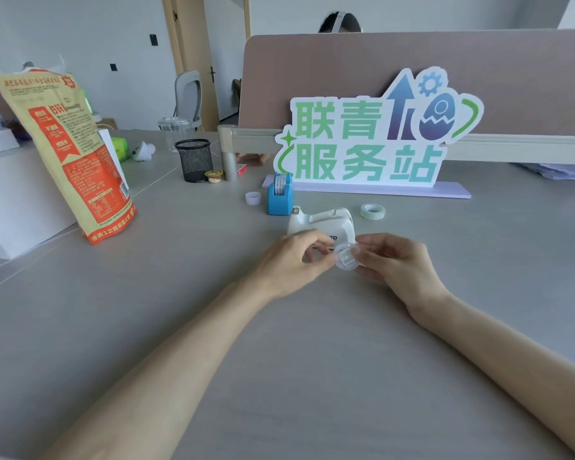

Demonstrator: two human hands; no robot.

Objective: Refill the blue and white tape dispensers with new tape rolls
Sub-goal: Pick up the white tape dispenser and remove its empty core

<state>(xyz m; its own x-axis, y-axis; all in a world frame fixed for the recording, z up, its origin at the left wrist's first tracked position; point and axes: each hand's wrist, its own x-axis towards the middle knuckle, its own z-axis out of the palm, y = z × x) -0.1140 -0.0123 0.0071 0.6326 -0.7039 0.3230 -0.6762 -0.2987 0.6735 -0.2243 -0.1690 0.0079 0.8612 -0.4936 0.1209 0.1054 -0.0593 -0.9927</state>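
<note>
My left hand (291, 260) and my right hand (397, 260) meet over the desk, both pinching a small round clear plastic spool (346, 258). Just behind them lies the white tape dispenser (326, 220), with no roll visible in it. The blue tape dispenser (280, 197) stands upright farther back with a patterned tape roll in it. A pale green tape roll (373, 211) lies flat to the right of the white dispenser. A small empty whitish core ring (253, 198) rests left of the blue dispenser.
A green and white sign (372, 141) on a lilac base stands behind the dispensers, before a brown partition (412, 68). A black mesh pen cup (195, 159) and a tall orange bag (73, 154) stand at the left. Another person's head shows above the partition.
</note>
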